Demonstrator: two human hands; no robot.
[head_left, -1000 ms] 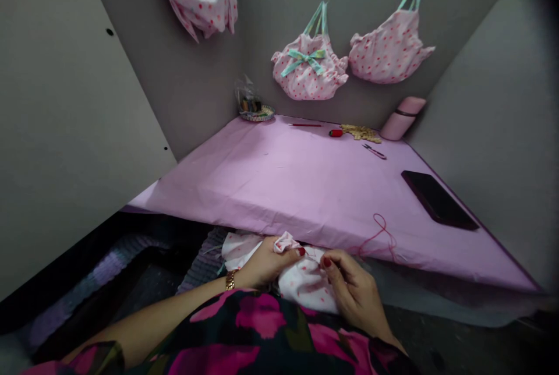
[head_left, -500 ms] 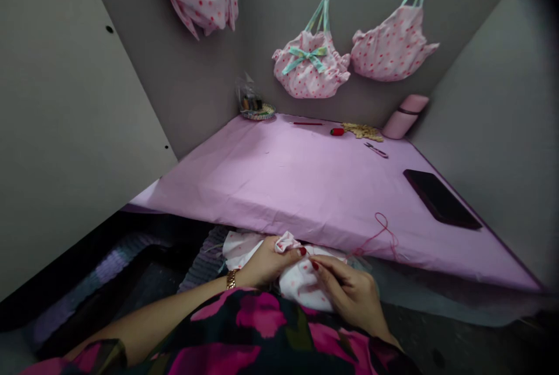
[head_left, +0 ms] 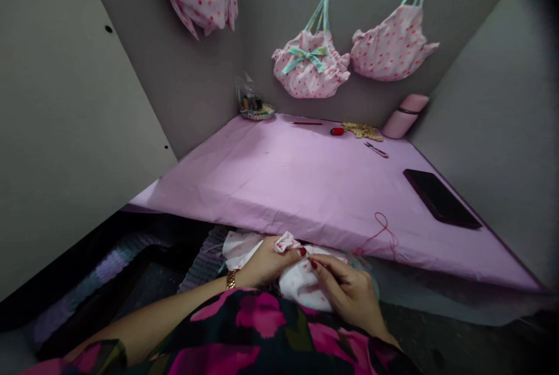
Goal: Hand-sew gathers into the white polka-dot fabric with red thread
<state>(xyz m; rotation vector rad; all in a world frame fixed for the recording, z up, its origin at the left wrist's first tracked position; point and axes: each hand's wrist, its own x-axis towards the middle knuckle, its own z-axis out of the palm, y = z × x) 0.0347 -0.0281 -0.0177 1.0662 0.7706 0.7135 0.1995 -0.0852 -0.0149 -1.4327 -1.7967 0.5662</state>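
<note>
A white cloth with small pink and red dots (head_left: 301, 287) lies bunched on my lap at the table's front edge. My left hand (head_left: 271, 263) is closed on it, the thumb pressing down a gathered fold that sticks up above the fingers. Close by, my right hand (head_left: 347, 285) makes a pinch, thumb against forefinger, right at my left thumb tip. Whatever sits in that pinch is too small to make out. A red thread (head_left: 381, 228) lies looped on the table edge, running down toward the cloth beside my right hand.
On the pink-covered table (head_left: 262, 171) are a phone (head_left: 441, 197), thread snips (head_left: 376, 150), a red spool (head_left: 336, 131), a yellowish braided piece (head_left: 362, 131), a red pencil (head_left: 305, 123), a pink bottle (head_left: 405, 117) and a small basket (head_left: 258, 113). Dotted garments (head_left: 311, 66) hang above. Grey panels enclose the sides.
Nearly everything is still. Both hands keep the same place on the cloth, with at most a very slight shift of my right fingers.
</note>
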